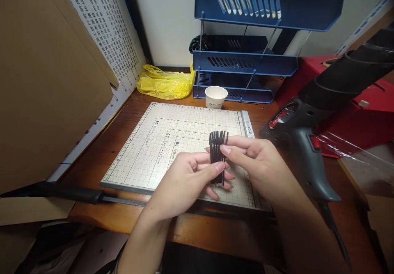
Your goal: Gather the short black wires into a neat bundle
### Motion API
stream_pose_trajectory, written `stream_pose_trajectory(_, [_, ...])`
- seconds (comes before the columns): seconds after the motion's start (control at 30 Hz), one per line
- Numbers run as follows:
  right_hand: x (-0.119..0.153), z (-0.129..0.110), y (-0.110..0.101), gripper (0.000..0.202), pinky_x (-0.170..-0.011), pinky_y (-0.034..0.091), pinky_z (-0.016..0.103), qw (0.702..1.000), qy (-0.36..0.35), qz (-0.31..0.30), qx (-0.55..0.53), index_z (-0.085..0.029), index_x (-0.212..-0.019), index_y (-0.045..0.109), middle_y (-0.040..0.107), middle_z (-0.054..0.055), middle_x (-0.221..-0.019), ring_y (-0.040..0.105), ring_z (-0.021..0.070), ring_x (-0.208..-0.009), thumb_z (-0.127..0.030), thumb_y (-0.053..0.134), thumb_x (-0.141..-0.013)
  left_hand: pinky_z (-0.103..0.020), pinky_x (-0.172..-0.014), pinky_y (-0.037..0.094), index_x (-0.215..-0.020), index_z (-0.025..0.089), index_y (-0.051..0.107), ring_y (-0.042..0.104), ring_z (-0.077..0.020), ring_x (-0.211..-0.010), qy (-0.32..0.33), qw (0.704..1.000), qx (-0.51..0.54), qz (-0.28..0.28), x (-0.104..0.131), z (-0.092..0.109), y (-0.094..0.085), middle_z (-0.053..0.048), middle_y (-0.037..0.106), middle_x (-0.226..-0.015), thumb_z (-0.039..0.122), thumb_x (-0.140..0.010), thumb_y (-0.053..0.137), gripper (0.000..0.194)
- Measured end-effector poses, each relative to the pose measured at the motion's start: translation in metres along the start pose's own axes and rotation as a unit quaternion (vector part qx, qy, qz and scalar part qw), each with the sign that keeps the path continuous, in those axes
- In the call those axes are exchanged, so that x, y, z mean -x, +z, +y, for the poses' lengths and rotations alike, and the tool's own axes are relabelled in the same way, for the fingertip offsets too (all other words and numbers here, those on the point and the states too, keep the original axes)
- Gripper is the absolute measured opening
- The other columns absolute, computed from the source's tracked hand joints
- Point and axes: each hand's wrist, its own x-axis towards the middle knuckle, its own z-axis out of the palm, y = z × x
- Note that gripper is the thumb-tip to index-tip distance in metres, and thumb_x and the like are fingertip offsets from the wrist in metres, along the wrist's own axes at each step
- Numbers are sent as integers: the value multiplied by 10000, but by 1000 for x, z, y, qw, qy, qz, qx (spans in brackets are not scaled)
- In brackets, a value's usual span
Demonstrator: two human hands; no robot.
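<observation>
A bundle of thin black strips (215, 155) stands upright in front of me, over the gridded board of a paper trimmer (147, 146). My left hand (189, 179) is closed on the lower part of the bundle, thumb in front and fingers behind. At the upper right, my right hand (264, 163) pinches a strip at the bundle's edge between thumb and forefinger; that strip stands slightly apart at its top. What the strips are made of, I cannot make out.
The trimmer's black handle (70, 192) juts out left. A paper cup (216, 97) stands behind the board, near a yellow plastic bag (166, 83) and blue tray rack (243, 62). A heat gun (310, 138) and red box (347, 105) are right; cardboard (46, 81) rises left.
</observation>
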Motion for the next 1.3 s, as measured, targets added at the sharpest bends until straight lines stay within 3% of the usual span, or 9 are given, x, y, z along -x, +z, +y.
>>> stream_pose_trajectory(0.33, [-1, 3, -1, 261, -506, 403, 246, 1000, -2, -9, -25, -163, -741, 570, 519, -7, -567, 516, 120, -503, -317, 526, -946, -179, -584, 544, -990, 95, 710, 698, -165, -804, 0, 1000, -3, 0, 0, -2, 0, -116, 718, -965, 377, -906, 644, 302])
stream_pose_trajectory(0.53, [-2, 5, 0, 252, -516, 407, 254, 998, 11, -16, -62, -162, -741, 578, 509, -12, -563, 510, 127, -506, -362, 615, -891, -172, -576, 539, -1012, 103, 720, 700, -157, -789, 0, 1000, -2, 8, -1, -2, 1, -110, 720, -963, 343, -911, 641, 273])
stream_pose_trajectory(1.13, [-3, 1, 3, 248, -474, 420, 187, 998, 6, -11, -58, -131, -760, 614, 520, -16, -580, 472, 75, -496, -256, 528, -955, -166, -584, 548, -1017, 102, 732, 693, -151, -780, 2, 1000, -14, 0, 0, -1, 0, -103, 726, -899, 355, -911, 645, 288])
stream_pose_trajectory(1.3, [-4, 1, 3, 146, -453, 427, 171, 999, 9, -7, -51, -128, -879, 621, 512, -39, -551, 496, 76, -475, -247, 563, -943, -157, -576, 545, -1020, 95, 726, 686, -142, -772, 0, 1000, -12, -6, -1, -1, 0, -104, 722, -924, 349, -909, 645, 288])
